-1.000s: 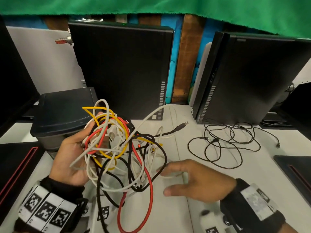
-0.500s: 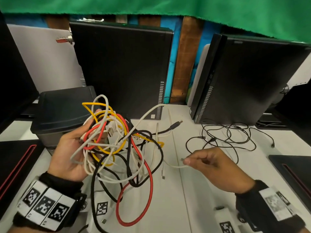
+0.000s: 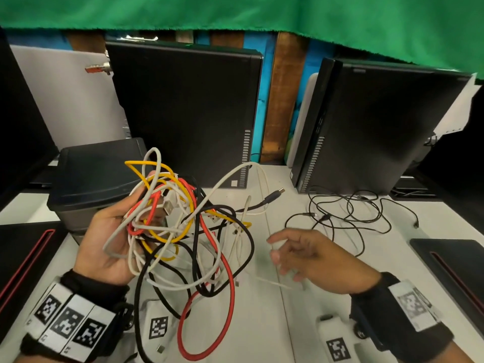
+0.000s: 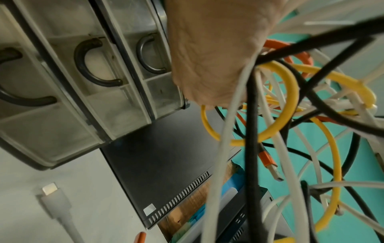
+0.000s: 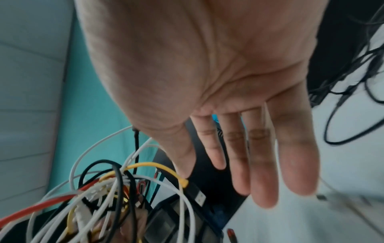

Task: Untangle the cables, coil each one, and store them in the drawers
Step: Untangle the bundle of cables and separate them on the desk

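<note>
My left hand (image 3: 131, 205) grips a tangled bundle of cables (image 3: 183, 231) in white, yellow, red and black, lifted above the table; its loops hang down to the tabletop. The left wrist view shows that hand (image 4: 218, 49) with the cables (image 4: 290, 102) crossing in front. My right hand (image 3: 293, 255) hovers just right of the bundle, fingers spread and holding nothing; the right wrist view shows its bare palm (image 5: 249, 156). A thin white cable (image 3: 275, 282) lies loose under it. The drawer unit (image 3: 97, 174) stands behind my left hand, its translucent drawers (image 4: 93, 69) closed.
Two black computer towers (image 3: 188, 113) (image 3: 379, 132) stand at the back of the white table (image 3: 262, 323). A loose thin black cable (image 3: 353, 213) sprawls at the right. Black devices with red trim (image 3: 23, 258) (image 3: 453, 263) flank both sides.
Half a second ago my right hand pinched the thin white cable's end and pulled it rightward; now it has let go and its fingers are spread. The left hand still holds the bundle.
</note>
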Tool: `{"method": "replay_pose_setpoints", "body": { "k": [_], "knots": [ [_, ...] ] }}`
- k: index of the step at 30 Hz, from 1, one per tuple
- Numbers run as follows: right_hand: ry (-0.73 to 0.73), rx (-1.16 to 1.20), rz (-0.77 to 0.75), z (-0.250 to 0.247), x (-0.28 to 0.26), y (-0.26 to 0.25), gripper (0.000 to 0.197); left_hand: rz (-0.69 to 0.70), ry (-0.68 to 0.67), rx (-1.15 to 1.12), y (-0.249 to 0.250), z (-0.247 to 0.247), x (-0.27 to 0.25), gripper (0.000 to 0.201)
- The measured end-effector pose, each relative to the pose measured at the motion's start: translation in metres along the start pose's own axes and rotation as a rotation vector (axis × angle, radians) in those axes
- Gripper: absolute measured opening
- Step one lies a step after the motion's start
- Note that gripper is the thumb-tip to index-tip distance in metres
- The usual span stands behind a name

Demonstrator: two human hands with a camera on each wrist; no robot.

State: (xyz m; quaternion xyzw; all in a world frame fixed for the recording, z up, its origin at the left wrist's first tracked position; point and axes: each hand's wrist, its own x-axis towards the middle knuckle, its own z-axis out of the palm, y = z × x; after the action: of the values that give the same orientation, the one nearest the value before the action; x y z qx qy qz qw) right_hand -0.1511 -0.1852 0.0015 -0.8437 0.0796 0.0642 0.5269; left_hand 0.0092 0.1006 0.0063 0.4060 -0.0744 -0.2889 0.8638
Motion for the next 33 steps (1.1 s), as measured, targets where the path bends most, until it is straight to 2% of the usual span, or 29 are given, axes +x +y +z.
{"method": "replay_pose_setpoints", "body": {
  "k": [2, 4, 7, 9, 11, 12, 14, 15, 16, 17, 18, 20, 22, 24, 26, 28, 30, 33],
  "knots": [
    [0.061, -0.016, -0.033, -0.008, 0.006, -0.018, 0.019, -0.066, -0.088, -0.139, -0.001, -0.009, 0.004, 0.022],
    [0.127, -0.021, -0.094, -0.020, 0.010, -0.039, 0.030, -0.111, -0.135, -0.233, -0.003, -0.007, 0.007, 0.031],
    [0.251, 0.042, -0.261, -0.040, 0.011, -0.074, 0.035, -0.113, -0.136, -0.209, -0.001, -0.008, -0.002, 0.063],
    [0.175, 0.008, -0.341, -0.048, 0.011, -0.097, 0.035, -0.147, -0.208, -0.201, -0.007, -0.006, -0.003, 0.062],
    [0.054, -0.189, -0.344, -0.050, 0.013, -0.116, 0.038, -0.203, -0.241, -0.234, -0.008, -0.004, -0.001, 0.059],
    [0.018, -0.303, -0.351, -0.049, 0.014, -0.123, 0.034, -0.191, -0.226, -0.211, -0.008, -0.007, -0.001, 0.063],
    [0.043, -0.419, -0.410, -0.047, 0.015, -0.135, 0.018, -0.128, -0.093, -0.076, -0.006, -0.003, -0.003, 0.071],
    [0.095, -0.407, -0.444, -0.049, 0.016, -0.139, 0.017, -0.101, -0.056, -0.045, -0.008, 0.005, -0.003, 0.069],
    [0.153, -0.379, -0.469, -0.052, 0.017, -0.143, 0.018, -0.116, -0.084, -0.095, -0.012, 0.007, 0.003, 0.062],
    [0.203, -0.338, -0.483, -0.057, 0.017, -0.146, 0.019, -0.168, -0.041, -0.148, -0.013, 0.013, 0.004, 0.053],
    [0.231, -0.290, -0.492, -0.061, 0.017, -0.150, 0.019, -0.131, 0.013, -0.138, -0.015, 0.022, 0.001, 0.045],
    [0.208, -0.226, -0.492, -0.065, 0.016, -0.155, 0.021, -0.074, 0.056, -0.137, -0.018, 0.035, -0.002, 0.043],
    [0.131, -0.206, -0.492, -0.065, 0.012, -0.157, 0.028, -0.081, 0.080, -0.129, -0.022, 0.038, -0.001, 0.050],
    [0.098, -0.139, -0.490, -0.065, 0.006, -0.154, 0.032, -0.120, 0.061, -0.147, -0.020, 0.038, -0.002, 0.047],
    [0.107, 0.000, -0.442, -0.068, 0.003, -0.149, 0.030, -0.120, 0.028, -0.178, -0.017, 0.031, -0.002, 0.041],
    [0.089, 0.085, -0.301, -0.069, 0.001, -0.143, 0.026, -0.098, -0.012, -0.166, -0.015, 0.025, -0.001, 0.040],
    [0.022, -0.046, -0.101, -0.062, 0.000, -0.136, 0.029, -0.080, 0.011, -0.141, -0.013, 0.018, 0.000, 0.040],
    [-0.089, -0.380, 0.153, -0.037, 0.005, -0.128, 0.054, -0.089, 0.011, -0.117, -0.010, 0.011, 0.001, 0.042]
  ]
}}
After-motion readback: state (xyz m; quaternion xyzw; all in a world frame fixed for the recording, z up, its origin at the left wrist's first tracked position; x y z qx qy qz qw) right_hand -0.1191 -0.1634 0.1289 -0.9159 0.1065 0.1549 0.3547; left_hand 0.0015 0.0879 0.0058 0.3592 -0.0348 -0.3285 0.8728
